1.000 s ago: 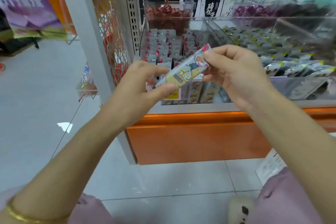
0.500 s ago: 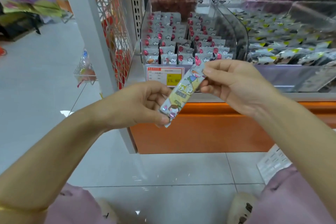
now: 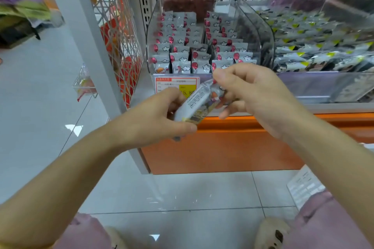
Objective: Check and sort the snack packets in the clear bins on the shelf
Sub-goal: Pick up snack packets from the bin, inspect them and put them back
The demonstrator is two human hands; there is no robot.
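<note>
Left hand (image 3: 153, 120), right hand (image 3: 257, 95): pinching grips

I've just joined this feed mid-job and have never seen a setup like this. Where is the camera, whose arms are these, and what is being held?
There is no machine here. A person wears one wide-angle camera on the head, looking forward and down, so the two bare arms are the person's own.

The left hand grips the lower end of a small snack packet. The right hand pinches its upper end, holding it in front of the shelf.

Behind the packet stands a clear bin filled with rows of white-and-red packets, and there is a price label on its front. The next bin to the right holds dark packets with yellow corners.

The print on the held packet is too blurred to read.
</note>
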